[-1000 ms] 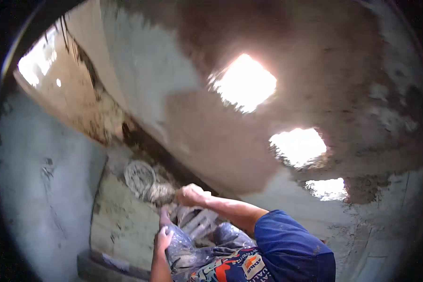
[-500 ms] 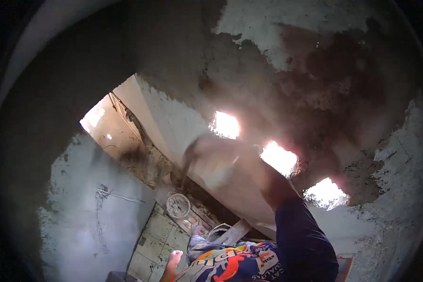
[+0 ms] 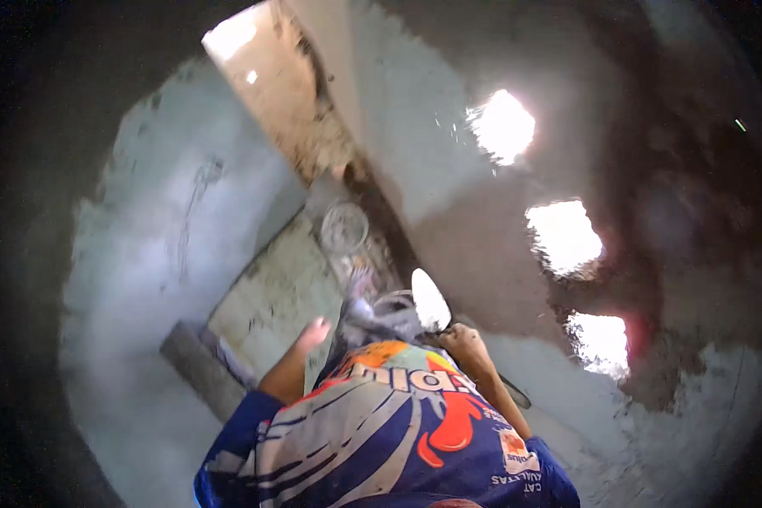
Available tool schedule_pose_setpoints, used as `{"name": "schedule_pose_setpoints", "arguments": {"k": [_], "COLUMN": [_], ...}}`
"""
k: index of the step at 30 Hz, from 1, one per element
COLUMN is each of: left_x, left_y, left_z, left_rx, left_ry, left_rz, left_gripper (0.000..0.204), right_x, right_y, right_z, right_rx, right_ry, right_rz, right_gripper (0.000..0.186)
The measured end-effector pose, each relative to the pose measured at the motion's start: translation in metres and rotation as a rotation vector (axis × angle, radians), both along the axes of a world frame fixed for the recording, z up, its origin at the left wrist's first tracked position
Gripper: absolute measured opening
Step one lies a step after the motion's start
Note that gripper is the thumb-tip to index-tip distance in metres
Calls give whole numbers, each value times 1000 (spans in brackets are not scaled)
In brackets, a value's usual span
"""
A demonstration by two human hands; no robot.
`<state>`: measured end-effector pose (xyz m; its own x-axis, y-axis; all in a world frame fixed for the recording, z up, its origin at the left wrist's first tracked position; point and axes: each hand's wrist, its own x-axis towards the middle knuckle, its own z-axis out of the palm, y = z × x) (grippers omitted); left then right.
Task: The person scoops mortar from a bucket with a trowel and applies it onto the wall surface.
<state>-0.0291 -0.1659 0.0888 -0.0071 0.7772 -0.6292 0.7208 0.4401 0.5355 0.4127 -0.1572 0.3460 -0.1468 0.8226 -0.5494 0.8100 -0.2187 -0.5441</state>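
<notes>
My right hand (image 3: 464,340) is closed round the handle of a trowel (image 3: 430,301). Its pointed blade shines white in the light and tilts up and away from my body. Just beyond the hand, partly behind the blade, is a round grey container (image 3: 391,306) whose contents I cannot make out. My left hand (image 3: 314,332) hangs at my left side above the pale floor (image 3: 271,284). Blur hides how its fingers lie, and no object shows in it. To the right, a wall carries a damp brown coat of mortar (image 3: 474,245).
A round whitish bucket (image 3: 345,227) stands beyond my bare foot (image 3: 361,278). A long grey block (image 3: 201,368) lies at the left by the pale wall (image 3: 144,271). Three bright openings, one of them the middle hole (image 3: 565,237), pierce the right wall. A narrow passage (image 3: 279,76) leads away.
My right arm has come down from the wall to beside my body, with the trowel now plainly in view. The view has swung downward, showing more of my shirt and both forearms.
</notes>
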Motion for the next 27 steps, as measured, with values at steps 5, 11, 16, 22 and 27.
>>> {"name": "schedule_pose_setpoints", "arguments": {"k": [5,11,16,22,27], "left_x": [65,98,98,80,70], "left_y": [55,89,83,112,119], "left_z": [44,35,32,35,32], "left_rx": [-60,-188,-62,53,8], "left_ry": [-144,16,197,186,183], "left_rz": [68,-254,-388,-297,-165], "left_gripper": [43,53,55,40,40], "right_x": [-18,-33,-111,-229,-296], "right_y": [29,101,232,421,498], "right_z": [-27,-174,-315,-433,-529], "right_rx": [-91,-178,-141,-145,39], "right_ry": [-91,14,-177,-85,23], "right_rz": [-171,421,871,517,406], "right_gripper": [34,35,17,32,46]}}
